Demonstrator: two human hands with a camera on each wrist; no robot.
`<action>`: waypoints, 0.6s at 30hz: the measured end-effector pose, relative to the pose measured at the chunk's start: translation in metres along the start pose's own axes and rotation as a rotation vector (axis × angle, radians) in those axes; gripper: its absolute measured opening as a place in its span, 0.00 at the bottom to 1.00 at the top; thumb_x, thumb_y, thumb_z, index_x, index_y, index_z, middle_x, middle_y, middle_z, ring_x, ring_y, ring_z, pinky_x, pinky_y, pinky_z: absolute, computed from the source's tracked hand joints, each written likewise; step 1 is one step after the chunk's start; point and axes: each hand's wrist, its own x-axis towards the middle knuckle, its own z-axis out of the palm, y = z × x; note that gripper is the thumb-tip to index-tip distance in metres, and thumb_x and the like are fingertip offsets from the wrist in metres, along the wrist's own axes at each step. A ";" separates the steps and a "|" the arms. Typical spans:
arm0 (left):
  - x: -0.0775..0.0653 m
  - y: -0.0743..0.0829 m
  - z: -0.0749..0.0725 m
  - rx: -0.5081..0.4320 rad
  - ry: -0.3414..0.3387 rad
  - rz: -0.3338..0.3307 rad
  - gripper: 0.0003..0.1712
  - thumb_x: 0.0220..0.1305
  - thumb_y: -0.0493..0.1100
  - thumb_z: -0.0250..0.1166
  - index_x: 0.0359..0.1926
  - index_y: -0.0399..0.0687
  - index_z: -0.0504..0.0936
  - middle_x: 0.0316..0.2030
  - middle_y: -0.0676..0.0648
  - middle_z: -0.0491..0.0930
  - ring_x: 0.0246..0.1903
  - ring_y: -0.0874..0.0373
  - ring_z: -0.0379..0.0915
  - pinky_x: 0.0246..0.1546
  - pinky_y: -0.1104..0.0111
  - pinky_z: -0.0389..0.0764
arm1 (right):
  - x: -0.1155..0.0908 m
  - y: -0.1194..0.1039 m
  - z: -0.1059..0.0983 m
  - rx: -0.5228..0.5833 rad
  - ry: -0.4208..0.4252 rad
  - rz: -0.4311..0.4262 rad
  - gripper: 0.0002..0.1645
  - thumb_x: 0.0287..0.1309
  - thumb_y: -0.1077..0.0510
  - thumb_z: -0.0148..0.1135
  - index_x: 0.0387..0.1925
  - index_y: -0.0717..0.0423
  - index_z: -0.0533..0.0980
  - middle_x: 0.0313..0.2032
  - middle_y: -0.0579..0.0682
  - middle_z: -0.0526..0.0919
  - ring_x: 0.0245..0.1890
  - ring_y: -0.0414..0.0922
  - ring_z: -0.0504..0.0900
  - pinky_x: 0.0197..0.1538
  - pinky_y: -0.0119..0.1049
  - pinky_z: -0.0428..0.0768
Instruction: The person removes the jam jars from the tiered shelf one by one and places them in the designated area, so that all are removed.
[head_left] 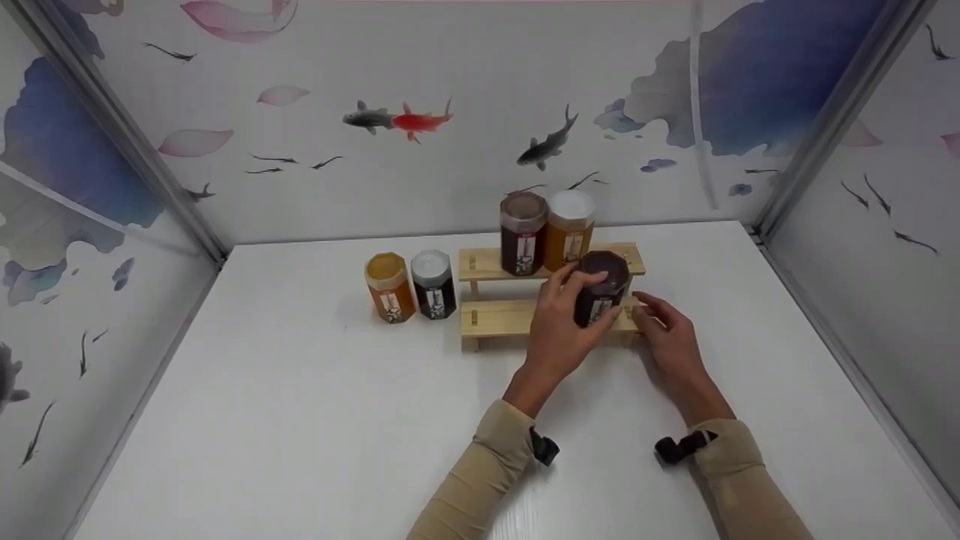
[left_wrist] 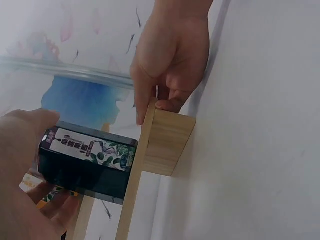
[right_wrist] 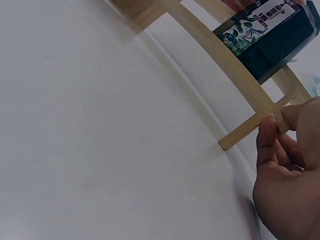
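My left hand (head_left: 561,324) grips a dark jar (head_left: 602,289) with a white label, thumb on one side and fingers round the other. In the left wrist view the jar (left_wrist: 87,160) has its base right at the lower step of a two-step wooden rack (head_left: 499,318), near the right end. My right hand (head_left: 670,337) pinches the right end of that lower step between thumb and fingers, as the right wrist view shows at the rack's edge (right_wrist: 257,102). On the upper step stand a dark jar (head_left: 523,240) with a brownish lid and an amber jar (head_left: 571,229) with a white lid.
Left of the rack, on the white table (head_left: 300,420), stand an amber jar (head_left: 390,292) with a yellowish lid and a dark jar (head_left: 433,289) with a white lid. Printed panels (head_left: 465,172) wall the table at the back and both sides.
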 end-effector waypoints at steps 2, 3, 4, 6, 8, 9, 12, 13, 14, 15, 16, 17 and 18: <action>-0.003 0.000 0.003 0.018 0.017 0.001 0.28 0.67 0.56 0.78 0.65 0.64 0.81 0.75 0.45 0.72 0.73 0.51 0.72 0.69 0.55 0.82 | -0.001 0.001 0.000 -0.006 -0.001 0.010 0.37 0.79 0.39 0.60 0.81 0.47 0.68 0.60 0.46 0.75 0.53 0.39 0.78 0.53 0.27 0.83; -0.003 0.001 0.004 0.024 0.032 0.008 0.28 0.67 0.56 0.79 0.65 0.63 0.81 0.74 0.45 0.73 0.73 0.51 0.73 0.69 0.56 0.82 | -0.001 0.001 0.000 -0.001 -0.001 0.014 0.37 0.79 0.39 0.60 0.80 0.47 0.68 0.60 0.46 0.75 0.53 0.39 0.78 0.53 0.27 0.83; -0.004 0.001 0.005 0.028 0.049 0.015 0.28 0.67 0.56 0.79 0.64 0.61 0.81 0.73 0.45 0.74 0.72 0.51 0.74 0.69 0.57 0.82 | -0.002 0.001 -0.001 0.002 -0.002 0.017 0.37 0.79 0.39 0.60 0.80 0.47 0.68 0.61 0.46 0.74 0.53 0.40 0.77 0.52 0.27 0.83; -0.005 0.001 0.006 0.036 0.083 0.037 0.26 0.67 0.56 0.78 0.61 0.58 0.81 0.71 0.46 0.77 0.71 0.53 0.76 0.70 0.59 0.82 | -0.002 0.001 -0.001 -0.001 -0.001 0.017 0.38 0.79 0.38 0.60 0.81 0.46 0.68 0.61 0.46 0.74 0.55 0.40 0.77 0.53 0.26 0.83; -0.006 0.001 0.007 0.036 0.107 0.061 0.24 0.68 0.56 0.78 0.59 0.56 0.82 0.68 0.46 0.79 0.70 0.54 0.78 0.70 0.61 0.81 | -0.002 0.001 -0.002 -0.001 -0.003 0.014 0.38 0.78 0.38 0.60 0.81 0.47 0.67 0.62 0.47 0.73 0.57 0.40 0.76 0.54 0.25 0.82; -0.006 0.001 0.006 0.034 0.114 0.071 0.23 0.68 0.56 0.77 0.58 0.55 0.82 0.68 0.46 0.80 0.69 0.54 0.78 0.70 0.62 0.81 | -0.002 0.000 -0.002 0.001 -0.002 0.011 0.38 0.78 0.38 0.61 0.81 0.47 0.67 0.62 0.47 0.73 0.57 0.40 0.77 0.54 0.25 0.83; -0.006 0.001 0.007 0.031 0.117 0.096 0.21 0.70 0.55 0.75 0.57 0.54 0.82 0.67 0.46 0.80 0.69 0.55 0.78 0.70 0.64 0.81 | -0.002 0.000 -0.002 0.002 -0.005 0.014 0.38 0.78 0.38 0.60 0.81 0.47 0.67 0.62 0.47 0.73 0.57 0.41 0.76 0.53 0.25 0.83; -0.007 0.000 0.007 0.033 0.116 0.102 0.21 0.71 0.55 0.75 0.57 0.55 0.81 0.67 0.46 0.80 0.68 0.55 0.78 0.70 0.65 0.80 | -0.002 0.000 -0.002 0.003 -0.004 0.017 0.38 0.78 0.38 0.61 0.81 0.46 0.68 0.62 0.47 0.73 0.56 0.41 0.76 0.53 0.25 0.83; -0.007 0.000 0.008 0.035 0.114 0.110 0.21 0.71 0.55 0.75 0.58 0.55 0.81 0.67 0.46 0.80 0.68 0.56 0.78 0.70 0.65 0.81 | -0.002 0.000 -0.001 0.003 -0.004 0.019 0.38 0.78 0.38 0.61 0.81 0.46 0.68 0.61 0.47 0.73 0.55 0.40 0.76 0.52 0.25 0.83; -0.007 -0.001 0.007 0.031 0.112 0.116 0.22 0.71 0.55 0.75 0.58 0.55 0.80 0.67 0.46 0.79 0.68 0.56 0.78 0.70 0.65 0.81 | -0.001 0.000 -0.001 0.008 -0.003 0.018 0.37 0.78 0.38 0.61 0.80 0.46 0.68 0.61 0.47 0.73 0.54 0.40 0.77 0.51 0.25 0.83; -0.007 -0.002 0.008 0.025 0.109 0.123 0.23 0.71 0.55 0.75 0.59 0.55 0.80 0.67 0.46 0.79 0.67 0.56 0.78 0.69 0.65 0.81 | -0.001 0.000 -0.001 0.009 -0.002 0.014 0.37 0.78 0.39 0.61 0.80 0.46 0.68 0.61 0.47 0.73 0.53 0.39 0.77 0.51 0.26 0.83; -0.007 -0.002 0.007 0.016 0.107 0.129 0.24 0.71 0.56 0.75 0.60 0.54 0.79 0.66 0.46 0.79 0.67 0.57 0.78 0.68 0.66 0.81 | -0.001 0.001 -0.001 0.015 -0.001 0.013 0.36 0.78 0.39 0.61 0.80 0.45 0.69 0.60 0.47 0.74 0.53 0.39 0.78 0.50 0.26 0.83; -0.007 -0.003 0.007 0.000 0.104 0.133 0.26 0.70 0.55 0.76 0.62 0.54 0.78 0.66 0.46 0.79 0.67 0.58 0.77 0.68 0.65 0.82 | 0.000 0.001 -0.001 0.014 0.004 0.008 0.36 0.78 0.39 0.62 0.80 0.45 0.69 0.60 0.46 0.74 0.52 0.38 0.78 0.50 0.26 0.84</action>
